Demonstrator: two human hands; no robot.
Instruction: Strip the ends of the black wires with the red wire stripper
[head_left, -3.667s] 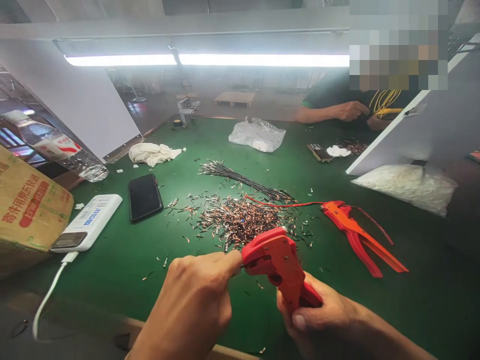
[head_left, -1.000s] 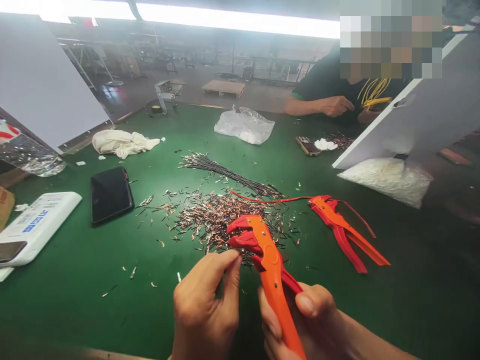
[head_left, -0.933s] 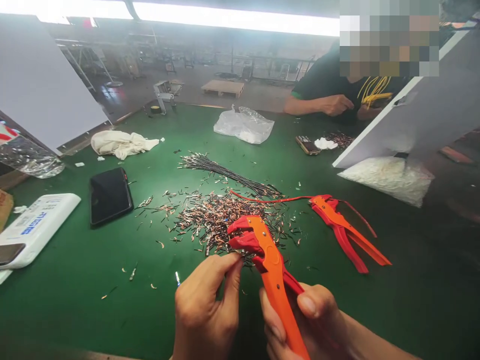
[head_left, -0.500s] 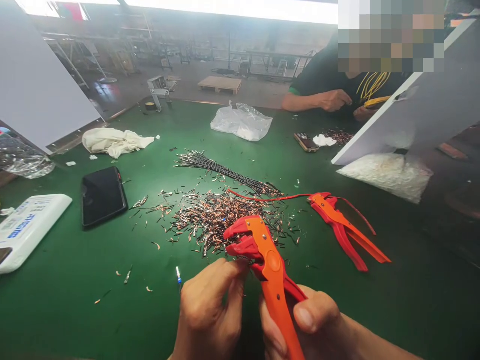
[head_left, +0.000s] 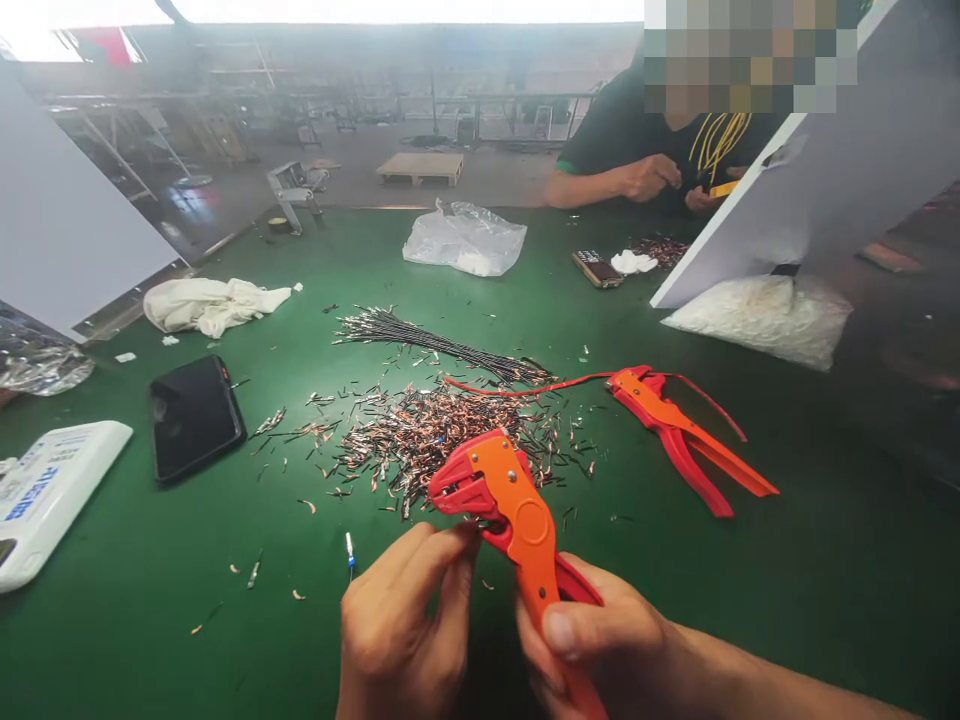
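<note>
My right hand (head_left: 607,625) is wrapped round the handles of an orange and red wire stripper (head_left: 529,520). Its red jaws are closed together, pointing up and left. My left hand (head_left: 409,600) pinches a small wire end close against the tool's cutting notch, just below the jaws; most of that wire is hidden by the fingers. Beside the left hand a thin wire with a blue and silver terminal (head_left: 350,552) sticks up, its lower part hidden behind the hand. Beyond the tool spreads a heap of copper and black wire scraps (head_left: 420,440).
A bundle of black wires (head_left: 442,340) lies behind the heap. A second wire stripper (head_left: 679,430) with a red strip rests to the right. Phone (head_left: 196,415), white device (head_left: 56,500), cloth (head_left: 214,303) and plastic bag (head_left: 465,238) lie around. A co-worker (head_left: 637,160) sits across, handling yellow wires.
The wire stripper's jaws have closed from a gap, and my right hand has squeezed its handles. My left hand keeps its pinch by the tool. The whole view has shifted slightly.
</note>
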